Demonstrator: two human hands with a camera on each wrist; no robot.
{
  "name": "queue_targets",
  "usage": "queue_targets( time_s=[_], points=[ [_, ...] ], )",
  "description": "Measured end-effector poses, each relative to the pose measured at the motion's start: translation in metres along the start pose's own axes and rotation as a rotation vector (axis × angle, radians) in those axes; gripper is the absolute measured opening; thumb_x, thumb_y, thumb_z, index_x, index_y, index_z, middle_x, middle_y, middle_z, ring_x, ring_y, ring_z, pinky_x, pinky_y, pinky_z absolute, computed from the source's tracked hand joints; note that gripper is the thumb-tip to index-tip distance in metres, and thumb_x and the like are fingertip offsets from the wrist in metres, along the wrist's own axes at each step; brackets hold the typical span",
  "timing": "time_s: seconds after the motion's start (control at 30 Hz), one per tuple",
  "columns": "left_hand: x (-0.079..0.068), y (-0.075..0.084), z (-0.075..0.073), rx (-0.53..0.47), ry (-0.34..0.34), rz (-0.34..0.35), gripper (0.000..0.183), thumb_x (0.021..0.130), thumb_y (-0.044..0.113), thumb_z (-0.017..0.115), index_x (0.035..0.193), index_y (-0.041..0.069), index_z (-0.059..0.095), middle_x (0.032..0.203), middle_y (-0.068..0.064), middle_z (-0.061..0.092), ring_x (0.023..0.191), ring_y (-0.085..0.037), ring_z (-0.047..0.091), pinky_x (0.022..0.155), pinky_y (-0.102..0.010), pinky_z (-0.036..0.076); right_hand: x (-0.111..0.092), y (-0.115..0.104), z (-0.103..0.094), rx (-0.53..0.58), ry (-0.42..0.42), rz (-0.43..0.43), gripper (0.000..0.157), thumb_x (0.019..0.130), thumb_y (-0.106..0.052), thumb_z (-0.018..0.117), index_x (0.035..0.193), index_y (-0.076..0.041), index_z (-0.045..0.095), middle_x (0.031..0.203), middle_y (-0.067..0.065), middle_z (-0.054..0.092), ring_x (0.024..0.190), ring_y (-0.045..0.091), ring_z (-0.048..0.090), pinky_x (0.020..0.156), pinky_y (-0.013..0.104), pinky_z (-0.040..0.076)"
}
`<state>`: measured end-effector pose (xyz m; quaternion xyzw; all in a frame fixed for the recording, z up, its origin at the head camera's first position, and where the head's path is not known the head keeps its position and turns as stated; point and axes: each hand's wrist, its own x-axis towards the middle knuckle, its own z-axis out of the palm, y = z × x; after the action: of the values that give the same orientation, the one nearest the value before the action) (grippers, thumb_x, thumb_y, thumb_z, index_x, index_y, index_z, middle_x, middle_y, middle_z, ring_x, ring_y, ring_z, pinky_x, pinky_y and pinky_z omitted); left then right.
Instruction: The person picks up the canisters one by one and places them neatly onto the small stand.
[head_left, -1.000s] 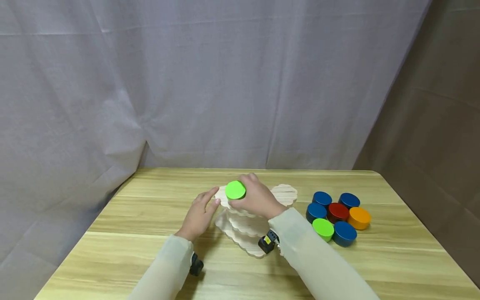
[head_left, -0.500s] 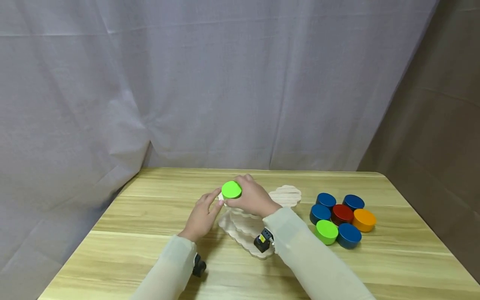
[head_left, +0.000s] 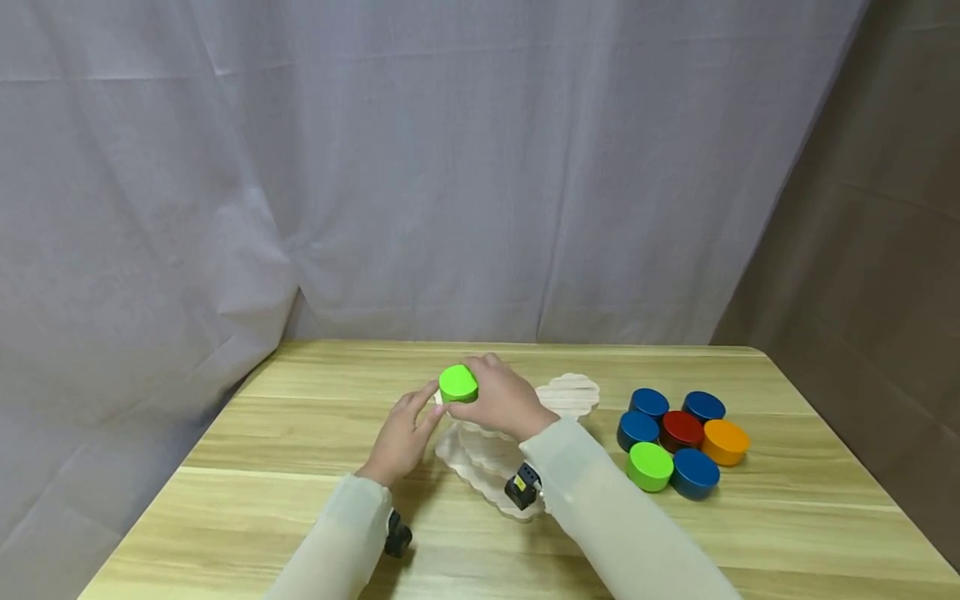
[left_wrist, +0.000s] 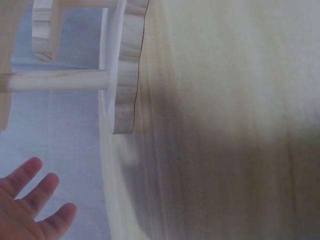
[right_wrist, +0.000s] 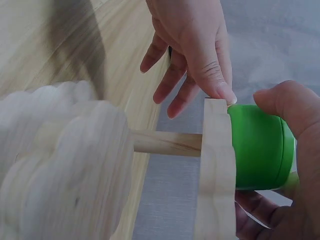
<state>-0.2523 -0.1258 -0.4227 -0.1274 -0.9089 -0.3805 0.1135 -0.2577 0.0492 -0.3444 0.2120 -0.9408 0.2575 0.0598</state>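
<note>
A tiered wooden stand [head_left: 483, 454] with scalloped, cloud-shaped shelves on round posts stands mid-table. My right hand [head_left: 504, 400] grips a round green tin [head_left: 458, 383] by its sides, at the left end of the highest shelf. In the right wrist view, the tin's base lies against that shelf [right_wrist: 216, 170]. My left hand [head_left: 400, 437] is just left of it, fingers extended, its thumb tip at the shelf's edge beside the tin. Three loosely spread fingers of that hand appear in the left wrist view, apart from the lower shelf [left_wrist: 127, 75]. My right forearm hides part of the stand.
Right of the stand, several round tins cluster on the wooden table [head_left: 247, 500]: blue ones [head_left: 696, 473], a dark red one [head_left: 682, 430], an orange one [head_left: 725, 442] and another green one [head_left: 649, 466]. A grey curtain [head_left: 420, 183] hangs behind the table.
My right hand has moved slightly left with the green tin, bringing it to the shelf's left end beside my left fingertips. The left hand has hardly moved.
</note>
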Motion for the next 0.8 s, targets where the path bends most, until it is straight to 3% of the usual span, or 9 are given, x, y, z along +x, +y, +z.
queue_targets(
  time_s=[0.23,0.43,0.67,0.8],
  points=[
    [0.000,-0.001,0.001,-0.046,-0.003,-0.017,0.054,0.089,0.058,0.034,0.137,0.034,0.035,0.131,-0.013,0.043,0.119,-0.033,0.041,0.094,-0.056,0.033,-0.017,0.004,-0.006,-0.145,0.134,-0.135,0.074,0.072,-0.050,0.066,0.134,-0.017,0.042,0.118,0.004,0.050,0.101,0.017,0.050,0.079,0.035,0.045],
    [-0.001,-0.001,0.002,-0.073,-0.001,-0.019,0.053,0.089,0.056,0.036,0.137,0.033,0.035,0.133,-0.012,0.042,0.121,-0.033,0.040,0.095,-0.056,0.031,-0.037,0.013,-0.015,-0.240,0.233,-0.241,0.076,0.073,-0.054,0.063,0.136,-0.022,0.037,0.132,0.006,0.041,0.121,0.023,0.039,0.093,0.045,0.038],
    [-0.002,0.000,0.001,-0.081,0.001,-0.017,0.053,0.090,0.053,0.036,0.138,0.029,0.034,0.134,-0.012,0.041,0.122,-0.032,0.038,0.097,-0.055,0.029,-0.061,0.032,-0.028,-0.332,0.263,-0.267,0.077,0.075,-0.055,0.061,0.138,-0.019,0.034,0.138,0.006,0.035,0.126,0.026,0.033,0.097,0.049,0.033],
    [-0.002,0.002,0.000,-0.094,-0.002,-0.013,0.053,0.091,0.050,0.037,0.138,0.027,0.034,0.135,-0.011,0.041,0.123,-0.031,0.038,0.098,-0.055,0.029,-0.075,0.045,-0.034,-0.313,0.277,-0.234,0.077,0.075,-0.054,0.062,0.138,-0.019,0.034,0.139,0.005,0.033,0.126,0.026,0.031,0.097,0.052,0.031]
  ],
)
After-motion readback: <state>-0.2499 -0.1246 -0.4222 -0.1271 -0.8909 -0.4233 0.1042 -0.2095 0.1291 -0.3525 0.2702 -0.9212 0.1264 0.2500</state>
